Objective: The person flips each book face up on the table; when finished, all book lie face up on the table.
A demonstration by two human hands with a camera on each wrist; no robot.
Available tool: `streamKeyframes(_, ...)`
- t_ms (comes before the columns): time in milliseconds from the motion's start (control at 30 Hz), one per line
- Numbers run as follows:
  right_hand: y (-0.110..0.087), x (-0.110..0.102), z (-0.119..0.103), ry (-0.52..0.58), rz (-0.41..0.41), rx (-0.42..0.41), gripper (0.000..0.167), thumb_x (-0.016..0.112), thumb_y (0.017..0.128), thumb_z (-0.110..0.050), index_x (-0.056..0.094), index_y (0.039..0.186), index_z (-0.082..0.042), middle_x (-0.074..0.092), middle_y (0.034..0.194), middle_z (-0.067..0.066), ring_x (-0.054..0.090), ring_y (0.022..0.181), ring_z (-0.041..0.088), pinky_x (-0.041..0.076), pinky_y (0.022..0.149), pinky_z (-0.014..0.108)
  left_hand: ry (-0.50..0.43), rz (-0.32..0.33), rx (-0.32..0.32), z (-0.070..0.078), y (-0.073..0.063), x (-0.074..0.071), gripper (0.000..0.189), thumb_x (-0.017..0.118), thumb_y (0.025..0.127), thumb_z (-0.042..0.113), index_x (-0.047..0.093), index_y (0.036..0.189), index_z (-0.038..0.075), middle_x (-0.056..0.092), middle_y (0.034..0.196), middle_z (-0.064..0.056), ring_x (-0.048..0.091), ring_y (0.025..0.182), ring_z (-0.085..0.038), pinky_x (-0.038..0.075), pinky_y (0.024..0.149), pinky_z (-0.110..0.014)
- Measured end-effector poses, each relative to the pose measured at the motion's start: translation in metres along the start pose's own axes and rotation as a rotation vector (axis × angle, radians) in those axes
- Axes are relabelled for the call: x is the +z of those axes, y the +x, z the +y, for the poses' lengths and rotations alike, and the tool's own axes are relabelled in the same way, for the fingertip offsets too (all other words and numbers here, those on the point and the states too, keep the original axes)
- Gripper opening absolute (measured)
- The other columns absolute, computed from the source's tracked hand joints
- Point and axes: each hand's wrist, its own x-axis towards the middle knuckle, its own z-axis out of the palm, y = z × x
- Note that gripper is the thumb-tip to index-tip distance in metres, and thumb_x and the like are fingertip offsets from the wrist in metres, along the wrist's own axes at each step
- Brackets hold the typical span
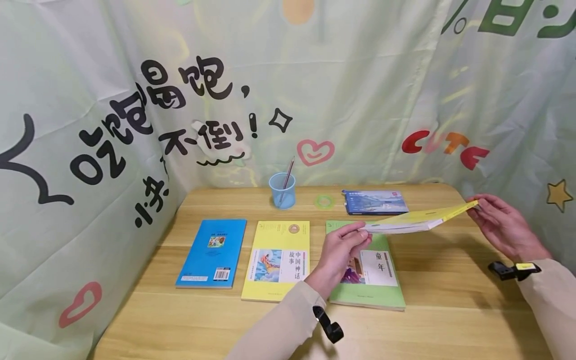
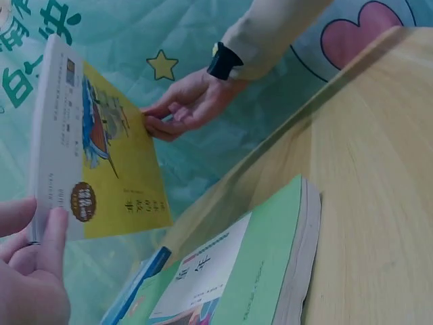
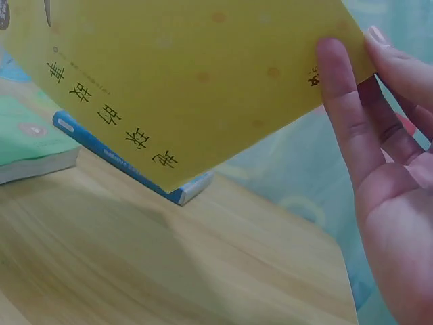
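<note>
Both hands hold a thin yellow-and-white book point(image 1: 418, 220) in the air, tilted, over the right part of the table. My left hand point(image 1: 344, 252) pinches its white end between thumb and fingers. At the opposite yellow end, my right hand point(image 1: 506, 225) pinches the edge. The yellow cover with a ship picture point(image 2: 101, 135) faces the left wrist view. Beneath the left hand lies a green book point(image 1: 369, 295), its upper part partly hidden by the hand and the held book. Left of it is a yellow book point(image 1: 265, 235), then a blue book point(image 1: 216, 265) with its barcode up.
Along the back of the wooden table point(image 1: 180, 325) stand a light blue cup point(image 1: 282, 195) with a pencil point(image 1: 289, 172) in it, a green ring-shaped roll point(image 1: 324, 201) and a flat blue box point(image 1: 378, 201). A printed curtain point(image 1: 360, 75) hangs behind and at the sides.
</note>
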Motion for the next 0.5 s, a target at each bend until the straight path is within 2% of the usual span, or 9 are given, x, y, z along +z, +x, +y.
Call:
streamKeyframes(100, 0.002, 0.003, 0.0, -0.023, 0.054, -0.004, 0.045, 0.024, 0.114, 0.007, 0.067, 0.127, 0.014, 0.076, 0.123, 0.026, 0.077, 0.115, 0.034, 0.065, 0.102, 0.038, 0.069, -0.001, 0.063, 0.0, 0.0, 0.0, 0.032, 0.077, 0.097, -0.001, 0.079, 0.128, 0.007, 0.082, 0.114, -0.015, 0.079, 0.115, -0.035, 0.067, 0.094, -0.03)
streamKeyframes(300, 0.006, 0.01, -0.003, -0.028, 0.162, 0.021, 0.041, 0.031, 0.114, 0.006, 0.071, 0.123, 0.011, 0.077, 0.119, 0.022, 0.079, 0.112, 0.032, 0.066, 0.1, 0.037, 0.217, 0.007, 0.242, 0.0, 0.0, 0.003, 0.024, 0.077, 0.101, 0.009, 0.079, 0.124, 0.001, 0.083, 0.113, -0.017, 0.082, 0.103, -0.029, 0.068, 0.089, -0.031)
streamKeyframes(433, 0.009, 0.015, -0.005, -0.012, 0.215, 0.055, 0.042, 0.033, 0.113, 0.008, 0.073, 0.128, 0.009, 0.077, 0.123, 0.02, 0.079, 0.115, 0.032, 0.066, 0.1, 0.038, 0.291, 0.078, 0.29, -0.001, 0.0, 0.006, 0.018, 0.078, 0.102, 0.014, 0.081, 0.117, 0.006, 0.084, 0.107, -0.015, 0.083, 0.096, -0.03, 0.07, 0.084, -0.033)
streamKeyframes(500, 0.009, 0.016, -0.005, -0.048, 0.248, 0.061, 0.043, 0.035, 0.113, 0.01, 0.075, 0.129, 0.006, 0.078, 0.122, 0.018, 0.08, 0.111, 0.03, 0.067, 0.098, 0.036, 0.323, 0.105, 0.294, -0.001, 0.0, 0.007, 0.016, 0.077, 0.103, 0.017, 0.082, 0.116, 0.009, 0.084, 0.104, -0.014, 0.083, 0.095, -0.034, 0.07, 0.081, -0.033)
